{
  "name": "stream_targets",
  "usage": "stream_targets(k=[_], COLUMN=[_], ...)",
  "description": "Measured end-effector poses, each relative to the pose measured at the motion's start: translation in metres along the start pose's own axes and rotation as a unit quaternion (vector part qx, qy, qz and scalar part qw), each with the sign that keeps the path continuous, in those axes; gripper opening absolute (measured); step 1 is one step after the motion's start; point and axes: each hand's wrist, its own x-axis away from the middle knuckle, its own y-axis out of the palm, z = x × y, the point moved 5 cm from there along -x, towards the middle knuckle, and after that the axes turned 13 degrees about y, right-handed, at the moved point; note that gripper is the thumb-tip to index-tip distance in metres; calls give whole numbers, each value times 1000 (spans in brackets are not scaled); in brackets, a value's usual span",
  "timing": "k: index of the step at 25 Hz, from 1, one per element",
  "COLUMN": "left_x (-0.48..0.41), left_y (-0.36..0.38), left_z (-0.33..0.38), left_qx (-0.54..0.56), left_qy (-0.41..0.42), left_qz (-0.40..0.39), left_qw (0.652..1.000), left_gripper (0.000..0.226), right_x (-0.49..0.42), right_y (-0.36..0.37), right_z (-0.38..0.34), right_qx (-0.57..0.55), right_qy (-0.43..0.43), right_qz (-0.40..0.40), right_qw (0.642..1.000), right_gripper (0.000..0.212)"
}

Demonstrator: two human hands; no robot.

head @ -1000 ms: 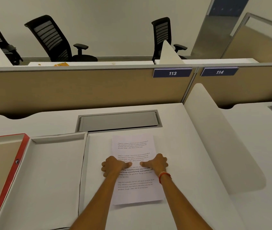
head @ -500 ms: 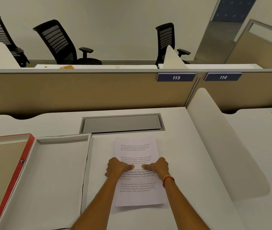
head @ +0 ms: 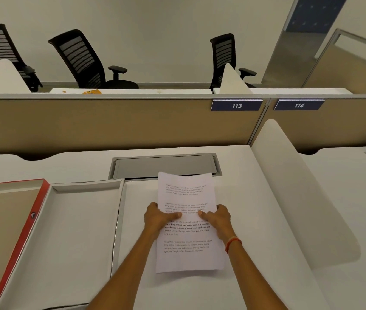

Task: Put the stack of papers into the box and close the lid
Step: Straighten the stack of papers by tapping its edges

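A stack of white printed papers [head: 187,258] is held just above the white desk, its far end raised. My left hand [head: 158,218] grips its left edge with the thumb on top. Gripping the right edge the same way is my right hand [head: 219,219], which has a red band at the wrist. To the left lies the open box [head: 70,231], a shallow white tray, with nothing inside it. Its lid [head: 24,236], red-edged with a brown inner face, lies flat open further left.
A grey cable hatch [head: 166,166] is set into the desk just beyond the papers. A tan partition [head: 110,124] closes the far side and a white curved divider [head: 296,198] the right. Black office chairs stand behind the partition.
Both hands have gone from pressing flat on the papers to gripping the side edges. The stack has come up off the desk, its far end now over the hatch's edge.
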Motion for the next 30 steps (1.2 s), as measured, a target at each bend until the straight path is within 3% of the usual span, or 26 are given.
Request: stream_targets(k=[8, 14, 20, 30], left_x=[0, 19, 35, 32], left_y=[-13, -15, -9, 4], left_z=[76, 93, 96, 76], left_qx=[91, 168, 150, 141], left_qy=[139, 214, 256, 231], left_qz=[71, 85, 68, 58], left_qw=[984, 958, 953, 961], left_gripper=[58, 50, 48, 46], right_x=[41, 58, 65, 50], right_y=[-34, -52, -62, -61], right_z=[-71, -75, -63, -45], right_qx=[-46, -105, -141, -129], right_qy=[-189, -278, -287, -245], right_qz=[49, 54, 20, 2], right_qw=[980, 953, 947, 961], right_gripper=[51, 46, 47, 47])
